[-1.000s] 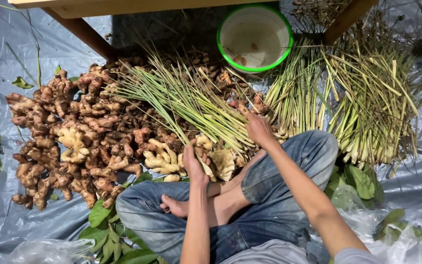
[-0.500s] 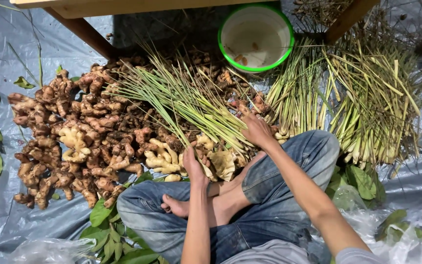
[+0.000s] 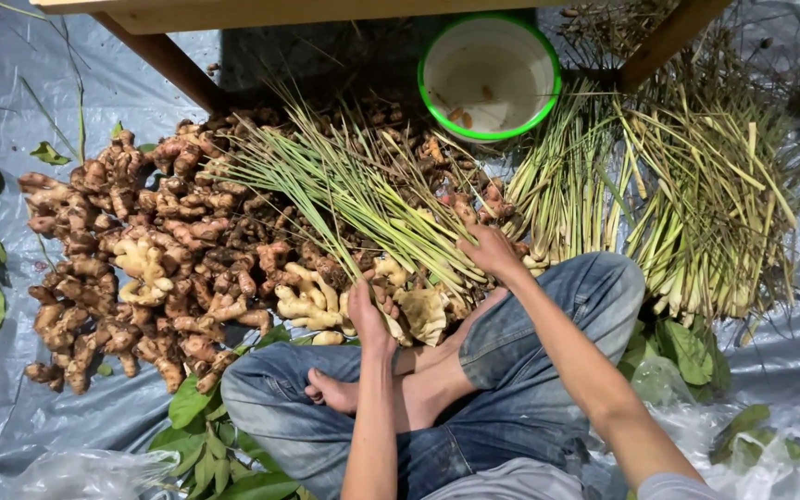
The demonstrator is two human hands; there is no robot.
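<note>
Left hand (image 3: 369, 315) fingers together on ginger pile (image 3: 159, 268) near edge, right hand (image 3: 491, 250) spread over lemongrass bundle (image 3: 363, 199) base beside it, bare tarp (image 3: 11, 120) beyond ginger.

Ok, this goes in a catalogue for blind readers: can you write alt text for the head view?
A person sits cross-legged on a grey tarp, left hand and right hand on a lemongrass bundle lying across heaped ginger roots. A green-rimmed white bucket stands beyond.
</note>
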